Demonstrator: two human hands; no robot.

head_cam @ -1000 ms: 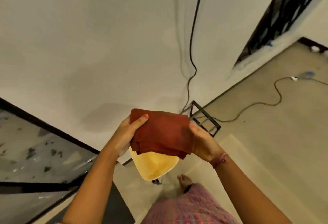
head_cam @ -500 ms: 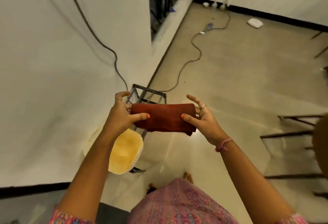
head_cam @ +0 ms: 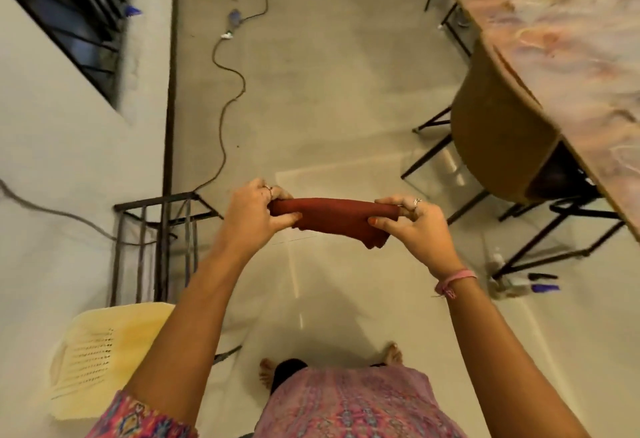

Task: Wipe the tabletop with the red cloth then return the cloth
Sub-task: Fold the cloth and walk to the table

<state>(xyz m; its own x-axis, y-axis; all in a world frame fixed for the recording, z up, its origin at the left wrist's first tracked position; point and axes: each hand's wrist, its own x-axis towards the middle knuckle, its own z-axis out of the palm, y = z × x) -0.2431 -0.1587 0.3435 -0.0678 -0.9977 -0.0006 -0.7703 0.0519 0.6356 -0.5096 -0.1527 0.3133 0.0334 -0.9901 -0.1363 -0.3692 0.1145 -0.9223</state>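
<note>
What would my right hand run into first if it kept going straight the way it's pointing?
The right hand grips the red cloth with fingers aimed toward the left hand. The cloth already fills that line, so the left hand likely comes next, though depth is unclear.

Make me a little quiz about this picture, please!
1. True or false: the red cloth is lying on the tabletop.
2. What holds the cloth? A) left hand only B) right hand only C) both hands
3. Fill in: the yellow plastic chair stands on the person's ____ side.

Key: 1 false, it is held in the air above the floor; 2 C, each hand pinches one end; 3 left.
</note>
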